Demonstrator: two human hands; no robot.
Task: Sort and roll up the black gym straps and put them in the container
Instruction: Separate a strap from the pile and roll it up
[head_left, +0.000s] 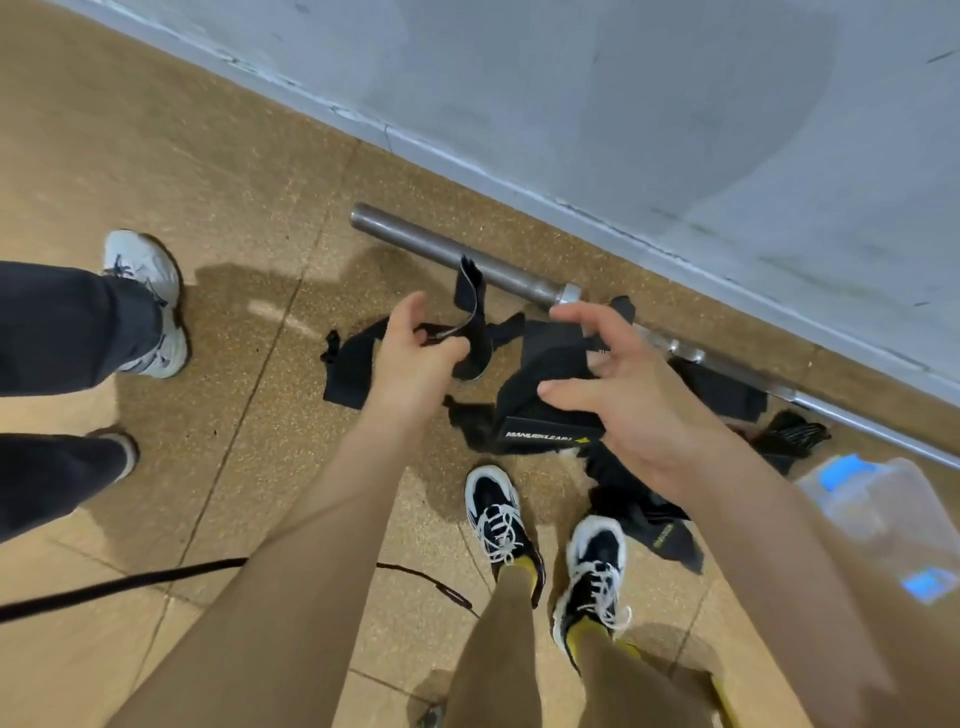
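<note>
My left hand (415, 358) pinches one black gym strap (467, 306) between thumb and fingers, and its free end curls upward above the floor. My right hand (623, 384) hovers with fingers spread and half curled over a folded black strap with white lettering (540, 410); whether it touches that strap is unclear. More black straps (348, 364) lie scattered on the floor around both hands. A clear plastic container with blue clips (883, 514) stands at the right, blurred.
A steel barbell (467, 260) lies along the grey wall (675, 104) behind the straps. Another person's legs and white shoe (145, 301) stand at the left. My own feet (545, 545) are just below the pile. A thin black cord (130, 584) crosses the floor.
</note>
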